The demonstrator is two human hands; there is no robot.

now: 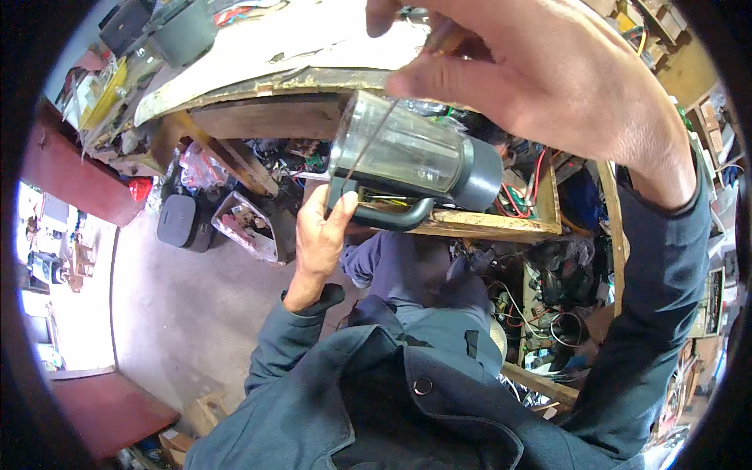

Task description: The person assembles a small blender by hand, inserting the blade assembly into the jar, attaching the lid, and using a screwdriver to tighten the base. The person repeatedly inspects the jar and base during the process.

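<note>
A clear blender jar (411, 153) with a black base and black handle lies on its side in the air before me, its wide end to the left. My left hand (317, 239) is closed on the end of the handle near the jar's rim, thumb and fingers pinching it. Close to the camera, my right hand (540, 74) is curled round a brownish grip. From it a long thin screwdriver shaft (372, 142) slants down across the jar. Its tip meets the handle end by my left thumb; the exact contact is too small to tell.
A worn workbench (298, 82) stands just beyond the jar. Below it, an open wooden drawer (486, 225) holds wires and parts. A small box of scraps (249, 227) and a dark rounded case (178, 219) sit on the floor. Tangled cables (548, 321) fill the lower right.
</note>
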